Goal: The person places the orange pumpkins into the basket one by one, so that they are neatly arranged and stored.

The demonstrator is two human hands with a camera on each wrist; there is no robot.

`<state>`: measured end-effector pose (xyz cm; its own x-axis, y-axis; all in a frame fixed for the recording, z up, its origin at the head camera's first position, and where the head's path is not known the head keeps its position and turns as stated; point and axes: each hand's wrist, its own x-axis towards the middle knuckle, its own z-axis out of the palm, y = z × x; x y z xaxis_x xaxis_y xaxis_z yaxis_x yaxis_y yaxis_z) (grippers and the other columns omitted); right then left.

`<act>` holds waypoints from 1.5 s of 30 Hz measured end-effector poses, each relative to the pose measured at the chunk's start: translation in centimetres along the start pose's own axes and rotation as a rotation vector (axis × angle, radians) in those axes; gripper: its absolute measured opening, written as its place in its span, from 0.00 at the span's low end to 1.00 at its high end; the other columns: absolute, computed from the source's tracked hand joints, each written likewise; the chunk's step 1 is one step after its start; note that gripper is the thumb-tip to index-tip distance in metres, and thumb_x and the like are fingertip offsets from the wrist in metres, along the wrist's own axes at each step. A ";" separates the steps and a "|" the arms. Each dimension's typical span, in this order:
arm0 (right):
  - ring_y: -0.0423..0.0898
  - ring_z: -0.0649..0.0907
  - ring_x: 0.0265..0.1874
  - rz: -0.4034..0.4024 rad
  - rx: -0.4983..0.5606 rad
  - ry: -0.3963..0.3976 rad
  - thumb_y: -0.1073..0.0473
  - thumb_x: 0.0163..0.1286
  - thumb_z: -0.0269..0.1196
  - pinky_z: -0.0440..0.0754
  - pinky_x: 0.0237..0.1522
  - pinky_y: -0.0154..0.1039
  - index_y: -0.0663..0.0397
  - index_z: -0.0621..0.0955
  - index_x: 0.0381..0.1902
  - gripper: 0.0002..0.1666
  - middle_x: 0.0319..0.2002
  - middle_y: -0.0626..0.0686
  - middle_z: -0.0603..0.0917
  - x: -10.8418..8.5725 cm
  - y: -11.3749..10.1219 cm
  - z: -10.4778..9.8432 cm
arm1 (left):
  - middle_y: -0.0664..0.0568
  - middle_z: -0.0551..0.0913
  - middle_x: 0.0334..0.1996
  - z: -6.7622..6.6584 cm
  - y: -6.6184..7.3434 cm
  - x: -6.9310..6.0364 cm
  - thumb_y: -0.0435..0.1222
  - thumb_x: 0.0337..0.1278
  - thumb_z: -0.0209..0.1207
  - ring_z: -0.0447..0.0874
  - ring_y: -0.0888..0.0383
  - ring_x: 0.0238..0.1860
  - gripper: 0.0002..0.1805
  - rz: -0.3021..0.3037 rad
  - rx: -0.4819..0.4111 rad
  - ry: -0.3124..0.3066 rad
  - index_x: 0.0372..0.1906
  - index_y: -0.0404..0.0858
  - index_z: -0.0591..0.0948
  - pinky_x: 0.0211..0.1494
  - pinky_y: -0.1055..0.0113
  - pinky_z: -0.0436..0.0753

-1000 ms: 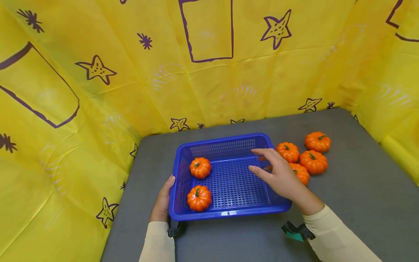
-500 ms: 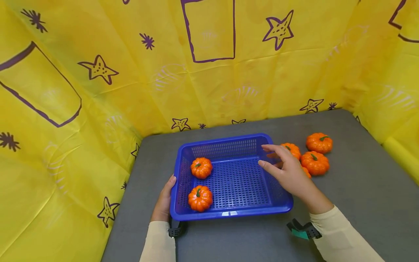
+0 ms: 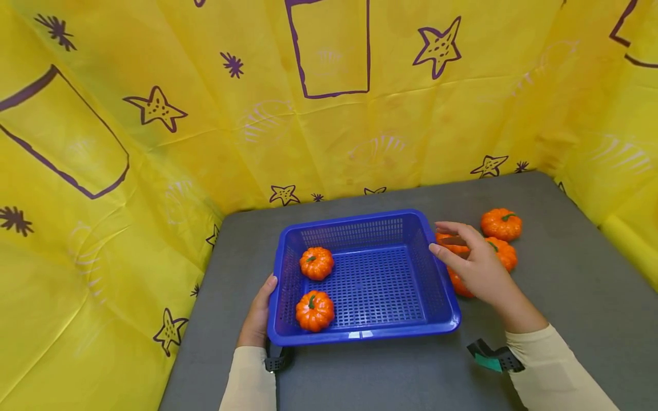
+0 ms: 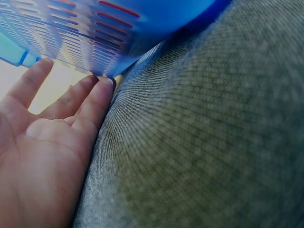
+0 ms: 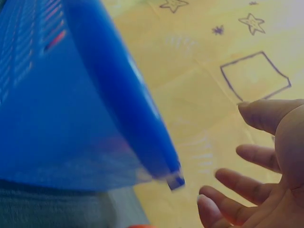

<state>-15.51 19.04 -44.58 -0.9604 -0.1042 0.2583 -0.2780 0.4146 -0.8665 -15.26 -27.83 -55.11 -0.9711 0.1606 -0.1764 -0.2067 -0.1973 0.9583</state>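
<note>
A blue plastic basket (image 3: 360, 337) with slotted walls sits on the grey table. Inside it, along the left side, are two small orange pumpkins, a rear pumpkin (image 3: 316, 264) and a front pumpkin (image 3: 315, 311). My left hand (image 3: 257, 314) rests against the basket's left side, thumb by the rim; in the left wrist view its fairly straight fingers (image 4: 95, 102) reach the slotted wall. My right hand (image 3: 480, 271) hovers just outside the basket's right rim with fingers spread, holding nothing. Beneath and behind it lie more pumpkins, partly hidden, including a front one (image 3: 459, 284).
To the right of the basket, an uncovered pumpkin (image 3: 501, 224) lies at the back of the group. The grey table (image 3: 581, 297) extends right and forward. A yellow printed cloth (image 3: 329, 142) hangs along the back and both sides.
My right hand has moved right, from over the basket's inside to past its right rim, above the pumpkins. The left hand, basket and pumpkins have stayed in place.
</note>
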 end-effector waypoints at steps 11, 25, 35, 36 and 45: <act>0.62 0.80 0.60 0.035 -0.052 0.063 0.59 0.83 0.66 0.75 0.55 0.33 0.66 0.74 0.75 0.30 0.67 0.67 0.79 -0.9 2.3 -1.8 | 0.37 0.77 0.69 -0.1 -0.2 0.3 0.59 0.82 0.47 0.85 0.47 0.58 0.37 -0.012 -0.018 -0.005 0.85 0.49 0.62 0.58 0.51 0.86; 0.70 0.80 0.58 0.037 -0.085 0.098 0.62 0.79 0.69 0.74 0.51 0.20 0.74 0.75 0.71 0.30 0.65 0.73 0.79 -2.3 4.8 -2.1 | 0.38 0.79 0.67 -0.2 -0.1 0.2 0.60 0.81 0.49 0.86 0.47 0.57 0.38 -0.017 -0.013 0.004 0.85 0.47 0.63 0.58 0.50 0.87; 0.71 0.81 0.57 0.014 -0.177 0.115 0.61 0.78 0.70 0.71 0.53 0.24 0.72 0.77 0.69 0.29 0.63 0.72 0.80 -3.1 5.9 -1.8 | 0.38 0.78 0.68 -0.1 0.1 0.1 0.60 0.80 0.50 0.85 0.47 0.57 0.38 -0.031 -0.002 0.022 0.85 0.49 0.62 0.58 0.51 0.87; 0.71 0.81 0.58 0.015 -0.189 0.115 0.60 0.78 0.70 0.71 0.54 0.26 0.72 0.77 0.69 0.29 0.63 0.72 0.80 -3.2 6.0 -1.8 | 0.38 0.78 0.68 -0.1 0.1 0.0 0.60 0.80 0.50 0.86 0.47 0.57 0.39 -0.033 -0.001 0.026 0.85 0.49 0.63 0.57 0.51 0.87; 0.72 0.76 0.64 0.007 -0.221 0.123 0.61 0.77 0.71 0.71 0.66 0.61 0.71 0.77 0.69 0.30 0.61 0.73 0.81 -3.9 6.8 -1.1 | 0.39 0.78 0.67 0.0 0.2 -0.1 0.61 0.80 0.49 0.85 0.47 0.57 0.39 -0.036 0.015 0.020 0.86 0.49 0.62 0.57 0.51 0.87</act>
<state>-13.67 23.24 -51.07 -0.9493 0.0045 0.3144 -0.2481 0.6036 -0.7577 -15.22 -27.92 -54.88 -0.9655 0.1475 -0.2148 -0.2395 -0.1777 0.9545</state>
